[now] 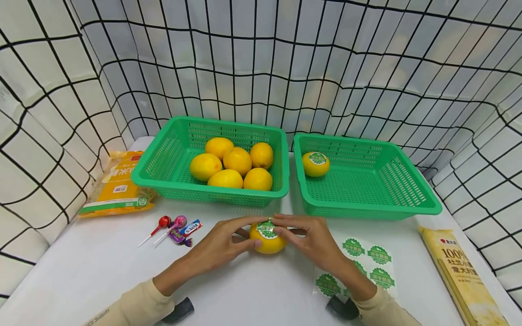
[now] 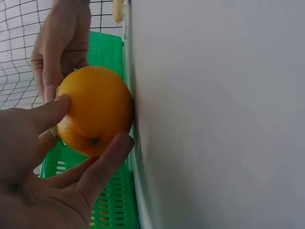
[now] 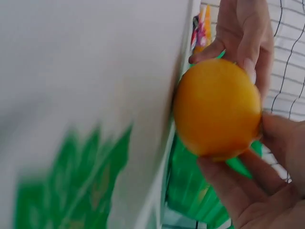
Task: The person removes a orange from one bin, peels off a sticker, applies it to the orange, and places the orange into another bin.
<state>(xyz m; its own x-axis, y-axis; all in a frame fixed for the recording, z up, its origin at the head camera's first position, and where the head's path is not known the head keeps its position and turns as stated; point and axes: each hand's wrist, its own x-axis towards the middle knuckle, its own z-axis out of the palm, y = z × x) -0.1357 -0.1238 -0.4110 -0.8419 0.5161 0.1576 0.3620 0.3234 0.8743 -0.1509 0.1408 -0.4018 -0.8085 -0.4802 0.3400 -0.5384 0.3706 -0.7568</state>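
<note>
Both hands are at one orange [image 1: 271,246] on the table in the head view, with a round green-and-white sticker [image 1: 267,229] on its upper side. My left hand [image 1: 220,244] holds it from the left, thumb on the near side and fingers reaching over the top. From the right, my right hand [image 1: 318,237] grips it, thumb and forefinger at the sticker's edge. Each wrist view shows the orange [image 2: 95,109] between the fingertips of both hands; the sticker faces away there. Partly under the right forearm lies a sheet of green stickers [image 1: 379,255].
Behind the hands stand a green basket [image 1: 159,183] of several oranges and another green basket [image 1: 367,210] holding one stickered orange [image 1: 316,164]. Lollipops [image 1: 164,222] and wrapped sweets [image 1: 190,227] lie left. A yellow food bag [image 1: 118,185] and a pasta packet [image 1: 462,271] flank the table.
</note>
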